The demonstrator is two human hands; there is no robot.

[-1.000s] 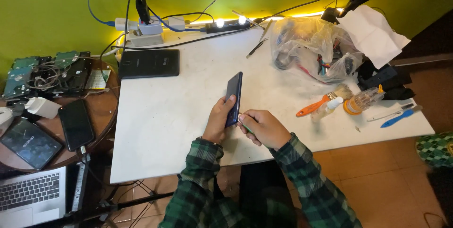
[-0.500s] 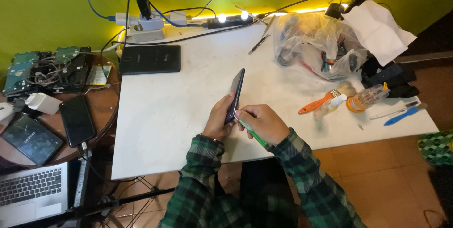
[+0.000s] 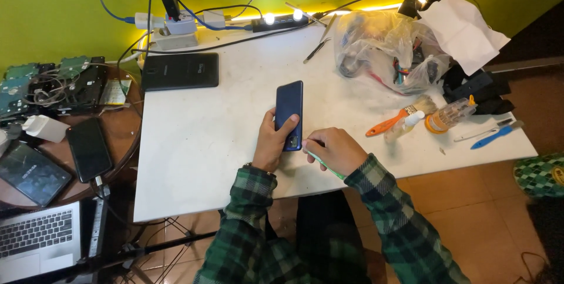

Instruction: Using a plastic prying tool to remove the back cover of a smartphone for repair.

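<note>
A dark blue phone (image 3: 289, 112) lies back side up on the white table (image 3: 200, 143), its camera end toward me. My left hand (image 3: 271, 143) grips the phone's near end, thumb over the back. My right hand (image 3: 335, 150) is closed on a thin green pry tool (image 3: 324, 165), whose tip meets the phone's lower right corner. Both sleeves are green plaid.
A black tablet (image 3: 179, 71) lies at the table's far left by a power strip (image 3: 176, 31) with cables. A clear bag of parts (image 3: 382, 49), an orange brush (image 3: 393, 120), a small bottle (image 3: 449, 114) and a blue tool (image 3: 493, 137) sit right. Phones (image 3: 88, 149) and a laptop (image 3: 38, 243) rest on the brown side table.
The phone stood on its edge, tilted up; it now lies flatter with its back facing me. My right hand with the green tool stays at its lower corner.
</note>
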